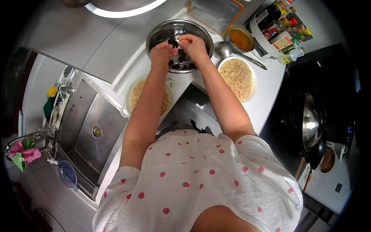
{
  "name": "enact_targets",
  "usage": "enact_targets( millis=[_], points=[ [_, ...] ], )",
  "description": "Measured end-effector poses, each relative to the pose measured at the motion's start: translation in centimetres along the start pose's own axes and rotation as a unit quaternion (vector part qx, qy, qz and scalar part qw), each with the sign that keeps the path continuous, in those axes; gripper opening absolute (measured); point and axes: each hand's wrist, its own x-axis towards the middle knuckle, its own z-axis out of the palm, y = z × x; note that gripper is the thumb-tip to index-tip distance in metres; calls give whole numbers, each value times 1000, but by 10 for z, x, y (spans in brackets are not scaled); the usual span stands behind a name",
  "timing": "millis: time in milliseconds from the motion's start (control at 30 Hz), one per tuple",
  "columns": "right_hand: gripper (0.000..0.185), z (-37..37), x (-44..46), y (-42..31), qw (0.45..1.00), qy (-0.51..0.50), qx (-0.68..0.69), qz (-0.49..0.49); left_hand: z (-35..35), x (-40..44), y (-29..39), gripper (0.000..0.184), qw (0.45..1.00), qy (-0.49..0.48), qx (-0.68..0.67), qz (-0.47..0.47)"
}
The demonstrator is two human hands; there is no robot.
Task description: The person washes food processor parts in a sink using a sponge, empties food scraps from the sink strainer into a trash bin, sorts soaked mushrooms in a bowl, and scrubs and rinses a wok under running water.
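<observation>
Both hands are held over a wide stainless steel bowl (158, 34) on the counter. My left hand (162, 54) pinches a dark, wrinkled piece of black fungus (172, 42) between thumb and fingers. From the other side, my right hand (193, 47) grips the edge of the same piece with closed fingertips. More dark pieces (180, 58) lie in the bottom of the bowl, partly hidden by my hands and wrists.
A two-handled bowl (125, 111) and a white bowl (254, 87), both with pale chopped grains, flank my forearms. A ladle (223, 50), a bowl of amber liquid (241, 38), and a bottle rack (258, 34) stand right. Left is the sink (83, 112); right, a wok (310, 123).
</observation>
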Motion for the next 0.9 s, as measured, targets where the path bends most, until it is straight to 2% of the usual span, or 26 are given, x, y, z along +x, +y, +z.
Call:
enact_targets(
  millis=[67,167,267,400,500,567,700,733,767,900],
  points=[
    [16,-1,0,-3,995,41,-84,-25,-1,0,0,12,1000,4,-1,3],
    [15,-1,1,-3,999,17,-28,-22,2,-4,4,11,1000,5,-7,3],
    [15,3,-9,-17,999,-12,-45,-25,0,-1,2,10,1000,-6,-6,-1],
    [14,1,-9,-10,998,1,-53,-33,0,-5,1,10,1000,-21,1,7],
    [12,-2,-4,-7,1000,-2,9,-10,-1,-7,3,12,999,-42,3,3],
    [12,-3,-3,-8,996,-7,68,50,-2,-6,2,12,999,-46,7,3],
    [15,-4,-5,-8,995,-25,72,58,1,-10,7,14,998,-35,39,17],
    [17,-6,-7,-11,987,-34,125,96,0,-9,5,14,998,-35,39,16],
    [19,-7,-8,-14,974,-44,177,132,-1,-6,2,14,1000,-19,14,13],
    [20,-19,-8,0,955,-116,243,128,-1,-4,1,17,999,2,-44,-3]
  ],
)
